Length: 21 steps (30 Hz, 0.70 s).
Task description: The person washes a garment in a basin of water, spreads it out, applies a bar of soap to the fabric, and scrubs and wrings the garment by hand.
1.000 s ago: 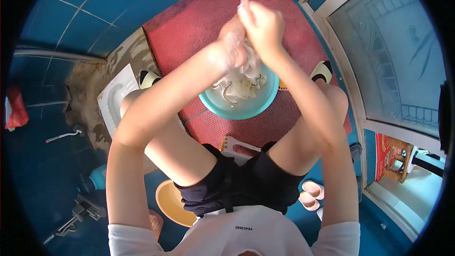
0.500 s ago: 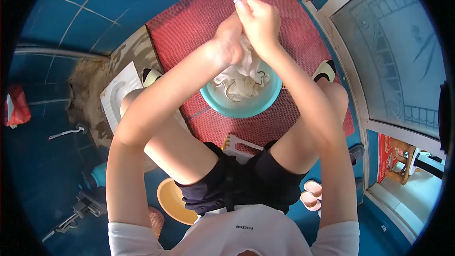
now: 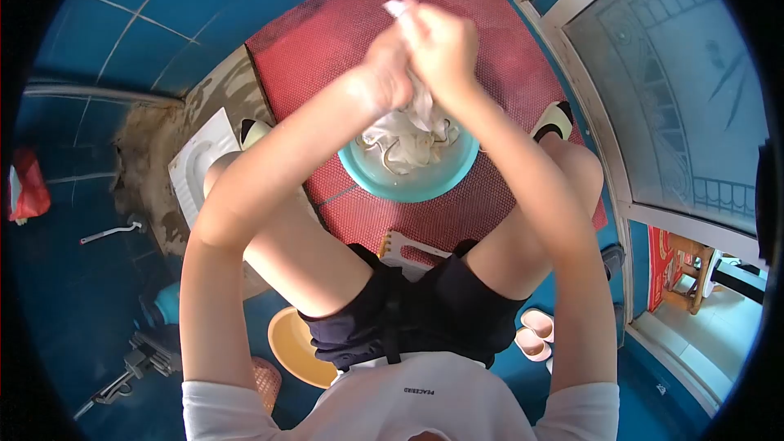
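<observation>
A wet white cloth (image 3: 423, 106) hangs from my two hands down into the turquoise basin (image 3: 408, 189), where the rest of it lies bunched with thin cords or seams showing. My right hand (image 3: 443, 42) is closed round the cloth, and a small white end sticks out past its fingers. Pressed close beside it, my left hand (image 3: 385, 69) is also closed on the cloth; it is a little blurred and its fingers are partly hidden. Both hands are above the far side of the basin, which stands on a red mat (image 3: 318, 57).
My knees flank the basin. A white squat toilet (image 3: 196, 159) is at the left, beside a blue tiled wall. An orange basin (image 3: 294, 351) and pink slippers (image 3: 535, 335) are behind me. A glass-panelled door (image 3: 678, 90) stands at the right.
My hands have shifted slightly against each other, and more of the white cloth's end now shows past my right fingers. The view has moved a little.
</observation>
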Tool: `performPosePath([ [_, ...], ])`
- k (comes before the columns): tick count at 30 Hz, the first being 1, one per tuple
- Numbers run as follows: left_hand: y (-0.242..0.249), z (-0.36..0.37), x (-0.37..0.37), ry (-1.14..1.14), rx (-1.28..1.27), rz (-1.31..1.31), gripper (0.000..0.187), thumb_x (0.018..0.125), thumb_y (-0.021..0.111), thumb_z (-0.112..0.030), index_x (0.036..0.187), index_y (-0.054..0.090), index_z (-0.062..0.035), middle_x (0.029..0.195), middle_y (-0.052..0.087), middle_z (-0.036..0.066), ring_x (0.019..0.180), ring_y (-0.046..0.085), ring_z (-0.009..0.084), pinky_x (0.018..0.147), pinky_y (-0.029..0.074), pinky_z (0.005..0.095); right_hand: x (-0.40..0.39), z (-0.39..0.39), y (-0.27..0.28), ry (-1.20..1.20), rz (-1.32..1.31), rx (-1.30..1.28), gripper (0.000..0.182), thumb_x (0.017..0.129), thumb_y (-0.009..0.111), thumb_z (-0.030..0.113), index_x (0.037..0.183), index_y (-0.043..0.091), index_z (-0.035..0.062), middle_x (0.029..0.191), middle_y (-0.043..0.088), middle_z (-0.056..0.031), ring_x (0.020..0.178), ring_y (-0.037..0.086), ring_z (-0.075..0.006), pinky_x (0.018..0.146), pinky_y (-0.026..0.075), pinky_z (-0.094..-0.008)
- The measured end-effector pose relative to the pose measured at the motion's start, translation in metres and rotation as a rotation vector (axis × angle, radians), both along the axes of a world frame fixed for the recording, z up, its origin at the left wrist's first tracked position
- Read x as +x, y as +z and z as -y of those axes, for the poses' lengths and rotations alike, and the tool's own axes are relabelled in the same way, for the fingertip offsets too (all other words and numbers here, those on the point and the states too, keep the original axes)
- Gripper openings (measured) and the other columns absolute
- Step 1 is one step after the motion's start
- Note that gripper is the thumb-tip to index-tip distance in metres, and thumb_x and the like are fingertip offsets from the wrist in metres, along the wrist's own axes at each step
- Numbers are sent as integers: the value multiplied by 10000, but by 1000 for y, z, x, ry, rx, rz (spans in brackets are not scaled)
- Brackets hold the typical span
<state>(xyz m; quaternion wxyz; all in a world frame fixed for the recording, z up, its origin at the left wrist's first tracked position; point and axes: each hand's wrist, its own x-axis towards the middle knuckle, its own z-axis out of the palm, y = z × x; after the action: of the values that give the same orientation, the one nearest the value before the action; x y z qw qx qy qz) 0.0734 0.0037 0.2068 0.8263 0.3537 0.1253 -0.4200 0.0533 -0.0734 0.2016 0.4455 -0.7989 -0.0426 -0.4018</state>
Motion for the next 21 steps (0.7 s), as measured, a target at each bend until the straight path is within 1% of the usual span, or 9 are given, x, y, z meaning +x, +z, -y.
performPosePath([
  [2, -35, -6, 23, -183, -376, 124, 301, 786, 438, -369, 801, 516, -79, 791, 540, 59, 727, 524, 168, 661, 431, 309, -3, 4, -5, -5, -302, 56, 156, 690, 584, 287, 650, 602, 137, 503, 511, -108, 454, 524, -281, 416, 410, -360],
  [4, -69, -9, 49, -542, -1138, 394, 366, 805, 425, -407, 872, 515, -59, 881, 563, 112, 806, 548, 211, 766, 438, 352, -32, -20, 11, 93, 114, -98, 244, 768, 536, 163, 580, 493, 14, 472, 451, -139, 387, 451, -236, 380, 347, -298],
  [5, -51, -7, 38, -540, -1140, 394, 366, 805, 425, -407, 872, 515, -59, 881, 563, 112, 806, 548, 211, 766, 438, 352, -44, -24, 22, 158, 92, -178, 221, 769, 531, 160, 604, 510, 15, 484, 464, -144, 389, 456, -234, 386, 350, -314],
  [8, 4, 4, 3, 114, 34, 82, 329, 768, 475, -373, 830, 517, -53, 790, 549, 63, 735, 537, 146, 670, 444, 275, -13, -7, 20, -16, -45, -12, 221, 740, 562, 151, 574, 487, 24, 469, 442, -131, 384, 453, -234, 382, 347, -310],
  [9, 3, 13, 2, 103, 97, 165, 366, 761, 484, -390, 881, 516, -46, 795, 550, 62, 748, 536, 158, 663, 444, 274, -15, -8, 17, -17, -48, -10, 221, 740, 562, 151, 574, 487, 24, 469, 442, -131, 384, 453, -234, 382, 347, -310],
  [14, -33, -3, 25, -308, -1005, 633, 335, 811, 447, -382, 880, 513, -62, 836, 566, 74, 803, 539, 180, 715, 444, 318, -38, -20, 31, 178, 83, -259, 179, 721, 574, 166, 596, 549, 38, 523, 513, -136, 380, 482, -227, 371, 360, -299],
  [16, 2, 2, 2, 33, -64, 58, 244, 805, 487, -341, 746, 494, -105, 728, 544, 39, 695, 538, 153, 626, 458, 329, -14, -7, 18, -4, -190, 53, 143, 692, 584, 215, 586, 553, 124, 584, 525, -96, 486, 506, -266, 443, 409, -333],
  [17, 23, 20, -13, 94, 215, 56, 364, 800, 456, -397, 939, 503, -63, 907, 561, 78, 833, 533, 193, 755, 428, 338, -16, -8, 19, -4, -191, 53, 143, 692, 584, 215, 586, 553, 124, 584, 525, -96, 486, 506, -266, 443, 409, -333],
  [21, -49, -3, 38, -281, -904, 735, 241, 769, 501, -290, 835, 529, -60, 759, 547, 70, 710, 542, 170, 678, 448, 322, -39, -17, 27, 118, 191, -206, 159, 734, 561, 152, 622, 570, 39, 526, 523, -128, 401, 517, -207, 379, 390, -289],
])
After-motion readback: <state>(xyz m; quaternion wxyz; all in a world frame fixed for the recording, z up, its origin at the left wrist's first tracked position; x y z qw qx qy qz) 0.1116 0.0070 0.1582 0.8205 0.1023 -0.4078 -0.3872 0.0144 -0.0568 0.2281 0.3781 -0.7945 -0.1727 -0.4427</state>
